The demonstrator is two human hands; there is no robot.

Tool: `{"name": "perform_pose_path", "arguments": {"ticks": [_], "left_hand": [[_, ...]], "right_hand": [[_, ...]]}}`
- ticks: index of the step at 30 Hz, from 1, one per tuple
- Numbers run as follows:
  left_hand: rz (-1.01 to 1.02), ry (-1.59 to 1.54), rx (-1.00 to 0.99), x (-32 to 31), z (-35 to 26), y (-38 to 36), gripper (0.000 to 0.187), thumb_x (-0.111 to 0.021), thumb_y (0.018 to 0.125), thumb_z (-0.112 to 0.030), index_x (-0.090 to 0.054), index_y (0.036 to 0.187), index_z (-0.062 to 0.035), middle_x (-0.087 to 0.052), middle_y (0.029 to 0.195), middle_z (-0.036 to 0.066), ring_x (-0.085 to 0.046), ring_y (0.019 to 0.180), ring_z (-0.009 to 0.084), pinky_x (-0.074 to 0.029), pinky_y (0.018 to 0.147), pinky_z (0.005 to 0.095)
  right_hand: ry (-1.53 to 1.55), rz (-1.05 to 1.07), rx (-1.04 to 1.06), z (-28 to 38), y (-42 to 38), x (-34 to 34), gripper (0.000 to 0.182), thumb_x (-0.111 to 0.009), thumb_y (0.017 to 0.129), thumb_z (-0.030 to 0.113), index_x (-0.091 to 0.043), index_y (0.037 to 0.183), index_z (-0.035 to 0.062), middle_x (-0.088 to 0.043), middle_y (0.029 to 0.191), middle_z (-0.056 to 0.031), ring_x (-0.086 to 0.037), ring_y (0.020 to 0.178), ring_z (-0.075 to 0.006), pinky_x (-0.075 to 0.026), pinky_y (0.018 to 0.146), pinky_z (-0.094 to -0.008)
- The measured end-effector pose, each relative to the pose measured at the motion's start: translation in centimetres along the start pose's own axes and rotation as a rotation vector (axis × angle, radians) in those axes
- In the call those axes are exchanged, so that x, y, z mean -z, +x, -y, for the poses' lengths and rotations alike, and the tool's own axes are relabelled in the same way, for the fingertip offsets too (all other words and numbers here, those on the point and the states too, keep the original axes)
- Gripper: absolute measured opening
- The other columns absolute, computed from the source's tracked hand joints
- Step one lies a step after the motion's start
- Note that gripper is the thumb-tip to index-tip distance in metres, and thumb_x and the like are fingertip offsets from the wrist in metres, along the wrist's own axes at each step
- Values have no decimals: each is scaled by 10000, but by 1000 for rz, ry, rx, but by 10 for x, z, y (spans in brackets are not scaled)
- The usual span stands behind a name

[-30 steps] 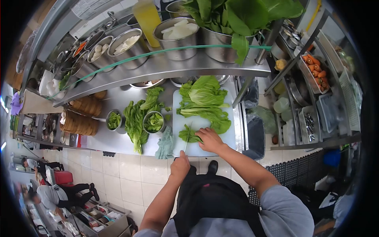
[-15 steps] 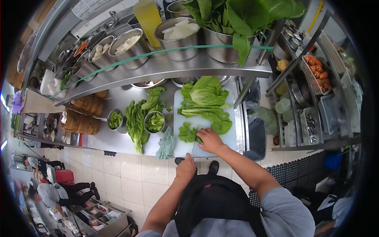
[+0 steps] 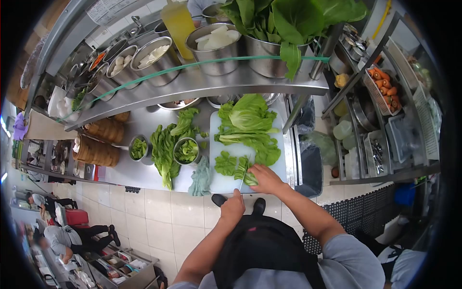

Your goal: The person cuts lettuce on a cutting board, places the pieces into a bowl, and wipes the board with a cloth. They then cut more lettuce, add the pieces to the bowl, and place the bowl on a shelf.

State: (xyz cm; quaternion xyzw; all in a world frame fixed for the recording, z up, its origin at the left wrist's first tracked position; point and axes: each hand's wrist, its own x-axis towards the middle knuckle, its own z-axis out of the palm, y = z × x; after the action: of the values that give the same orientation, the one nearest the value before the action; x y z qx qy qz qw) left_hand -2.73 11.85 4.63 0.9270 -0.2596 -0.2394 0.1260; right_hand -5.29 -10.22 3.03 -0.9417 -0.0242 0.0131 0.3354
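My left hand (image 3: 233, 208) is closed round the handle of a knife, whose blade (image 3: 244, 177) points away from me across cut leafy greens (image 3: 241, 166). Beside the blade, my right hand (image 3: 265, 179) presses down on the greens with fingers bent. Both are at the near edge of a white cutting board (image 3: 224, 184). A flatter pile of cut leaves (image 3: 225, 164) lies left of the blade. Whole lettuce leaves (image 3: 250, 115) cover the far part of the board.
Left of the board are a green cloth (image 3: 199, 178), a bowl of chopped greens (image 3: 186, 151), a second such bowl (image 3: 139, 148) and long leaves (image 3: 165, 154). A steel shelf (image 3: 202, 86) with metal tubs spans above. Bamboo steamers (image 3: 96, 149) stand left; people are at far left and lower right.
The knife and my left hand have shifted slightly right. My right hand has also moved right, and more cut strips show left of the blade. The view has shifted a little.
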Motion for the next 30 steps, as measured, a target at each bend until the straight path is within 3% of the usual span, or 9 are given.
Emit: {"name": "perform_pose_path", "arguments": {"ticks": [7,10,14,16,21,24,30], "left_hand": [[-58,22,-31,13,26,14,288,-548,1044,-308,-513,1119,-32,-722,785,266,-736,757,466,-593,685,576],[-84,30,-3,14,35,6,295,-555,1042,-306,-521,1121,-24,-713,791,282,-728,764,475,-588,706,583],[-62,17,8,22,36,6,303,-551,1045,-305,-521,1136,-18,-714,806,285,-722,768,485,-583,716,595],[-52,12,12,27,33,4,301,-550,1047,-305,-520,1134,-18,-714,806,283,-723,772,484,-583,716,595],[-120,61,25,56,28,-21,282,-547,1049,-304,-529,1131,-35,-714,750,254,-728,711,462,-590,652,575],[-70,101,-6,64,16,-36,273,-542,1050,-306,-532,1112,-40,-715,733,243,-730,682,451,-589,622,569],[-52,78,-21,16,11,-25,245,-543,1046,-289,-524,1081,-47,-718,738,242,-739,701,444,-592,628,573]], "right_hand": [[48,-51,25,-11,3,4,730,-840,749,207,-525,1380,19,-543,1311,-231,-558,1237,-431,-477,1078,-470],[24,-204,-130,-30,25,11,714,-816,755,178,-528,1393,35,-535,1321,-241,-557,1244,-438,-478,1086,-458],[50,-128,-190,-25,38,15,696,-812,762,181,-534,1379,17,-525,1355,-239,-558,1247,-438,-478,1088,-454],[84,-82,73,-1,32,-2,775,-861,736,213,-510,1395,0,-525,1362,-236,-560,1241,-439,-481,1081,-460],[96,-152,-85,28,18,5,950,-949,669,274,-454,1434,4,-538,1337,-230,-545,1256,-432,-469,1083,-469],[112,-120,-152,25,8,2,874,-931,697,256,-481,1404,6,-554,1314,-226,-557,1233,-433,-478,1067,-468],[2,-121,13,-7,13,-25,693,-909,709,224,-567,1276,20,-598,1226,-209,-591,1171,-420,-497,1035,-459]]}}
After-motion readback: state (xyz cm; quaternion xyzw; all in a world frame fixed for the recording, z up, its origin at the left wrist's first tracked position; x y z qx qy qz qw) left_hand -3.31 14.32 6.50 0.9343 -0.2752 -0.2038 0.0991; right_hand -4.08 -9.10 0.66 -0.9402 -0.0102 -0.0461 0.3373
